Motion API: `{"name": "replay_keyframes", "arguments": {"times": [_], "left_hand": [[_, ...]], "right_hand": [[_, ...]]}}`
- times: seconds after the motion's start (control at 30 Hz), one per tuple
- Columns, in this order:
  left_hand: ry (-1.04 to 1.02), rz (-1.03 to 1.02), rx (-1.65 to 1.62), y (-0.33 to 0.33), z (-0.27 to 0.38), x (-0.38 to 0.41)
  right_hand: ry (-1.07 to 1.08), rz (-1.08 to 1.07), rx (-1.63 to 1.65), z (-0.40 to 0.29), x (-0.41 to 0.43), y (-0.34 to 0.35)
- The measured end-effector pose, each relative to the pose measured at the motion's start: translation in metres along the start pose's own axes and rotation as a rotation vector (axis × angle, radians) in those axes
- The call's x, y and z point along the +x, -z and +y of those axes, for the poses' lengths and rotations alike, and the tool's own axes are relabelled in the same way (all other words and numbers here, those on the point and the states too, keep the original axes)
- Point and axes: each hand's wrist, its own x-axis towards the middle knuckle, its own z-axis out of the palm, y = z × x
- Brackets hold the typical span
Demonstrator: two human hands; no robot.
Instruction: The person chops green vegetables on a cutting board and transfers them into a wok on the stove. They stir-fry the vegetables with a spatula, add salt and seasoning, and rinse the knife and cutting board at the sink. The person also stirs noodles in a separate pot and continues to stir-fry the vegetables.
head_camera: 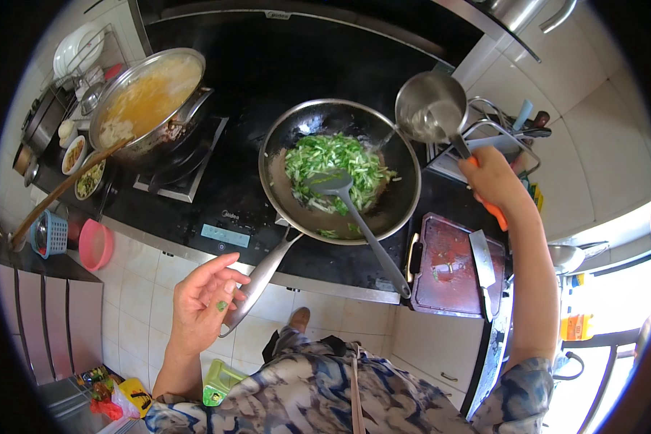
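Note:
My right hand (491, 176) grips the orange handle of a metal ladle (431, 106). The ladle is tilted at the right rim of a wok (407, 217), and clear liquid runs from its lip into the wok. Chopped green leafy vegetables (336, 157) lie in the wok. A grey spatula (366, 228) rests in them, its handle leaning over the near rim. My left hand (209, 301) hovers beside the wok's metal handle (260, 282), holding nothing, fingers loosely bent and apart. A bit of green leaf sticks to it.
At the left, a pan (152, 97) holds yellowish liquid, with a long wooden-handled utensil (68, 187) across its rim. Small bowls of food stand nearby. At the right, a kitchen knife (483, 266) lies on a reddish cutting board (445, 271). Behind it is a metal rack (488, 127) with utensils.

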Motion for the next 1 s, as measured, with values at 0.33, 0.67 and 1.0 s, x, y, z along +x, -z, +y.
{"name": "replay_keyframes", "arguments": {"times": [0.33,0.67,1.0], "left_hand": [[0.000,-0.163,-0.009,0.002,0.025,0.010],[-0.395,-0.869,0.596,-0.106,0.118,0.071],[-0.492,-1.398,0.425,-0.331,0.123,0.017]], "right_hand": [[-0.352,-0.128,0.628,0.063,-0.157,0.016],[-0.644,0.255,0.981,0.136,-0.338,-0.004],[-0.897,0.815,1.104,0.215,-0.529,-0.044]]}}
